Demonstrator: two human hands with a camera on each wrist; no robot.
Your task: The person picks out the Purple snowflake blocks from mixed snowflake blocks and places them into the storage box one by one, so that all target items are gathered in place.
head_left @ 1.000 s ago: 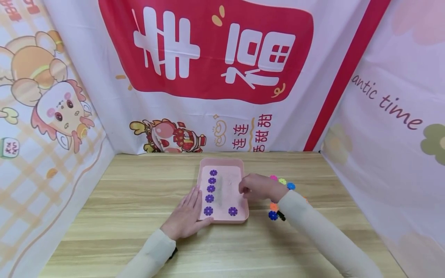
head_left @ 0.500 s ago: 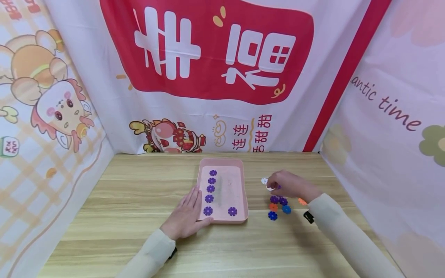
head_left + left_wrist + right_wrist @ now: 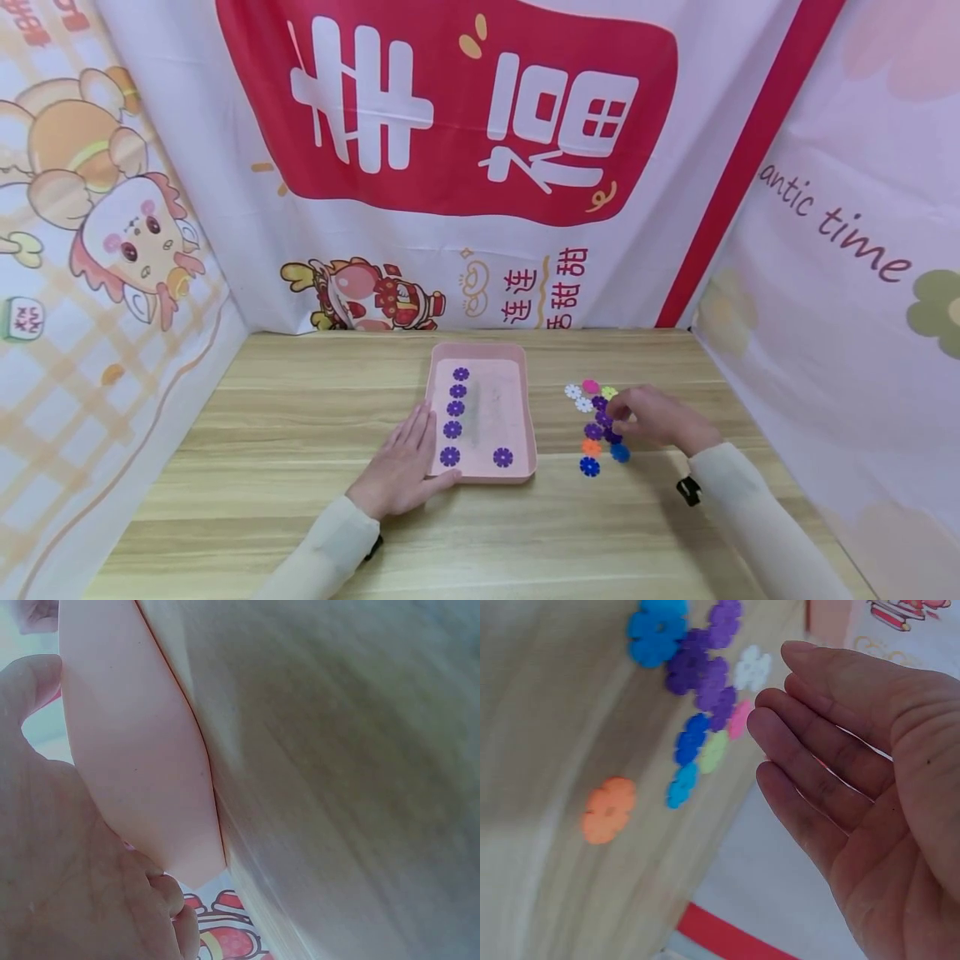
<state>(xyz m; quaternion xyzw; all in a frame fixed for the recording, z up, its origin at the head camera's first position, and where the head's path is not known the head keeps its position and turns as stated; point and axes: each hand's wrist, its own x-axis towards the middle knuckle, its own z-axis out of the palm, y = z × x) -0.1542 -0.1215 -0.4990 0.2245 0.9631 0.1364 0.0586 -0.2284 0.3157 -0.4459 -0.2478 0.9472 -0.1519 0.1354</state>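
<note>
My left hand (image 3: 397,471) lies with straight fingers along the left side of a pink tray (image 3: 491,400), its thumb at the near rim. In the left wrist view the hand rests against the tray wall (image 3: 142,750). Inside the tray, several purple snowflake discs (image 3: 455,408) form a column at the left, and one purple disc (image 3: 503,457) lies near the lower right corner. My right hand (image 3: 660,417) hovers at the right of a loose cluster of discs, fingertips close over purple ones (image 3: 594,432). In the right wrist view its fingers (image 3: 802,742) are loosely bent, with nothing between them.
The cluster right of the tray also has white (image 3: 583,405), pink (image 3: 591,387), yellow-green (image 3: 609,392), orange (image 3: 592,447) and blue discs (image 3: 590,467). A separate orange disc (image 3: 609,810) lies apart. Printed cloth (image 3: 480,275) hangs behind the table.
My right hand has moved from the tray's right side over to the disc cluster, then on to its right side, uncovering white, pink and purple discs. The left hand has stayed put.
</note>
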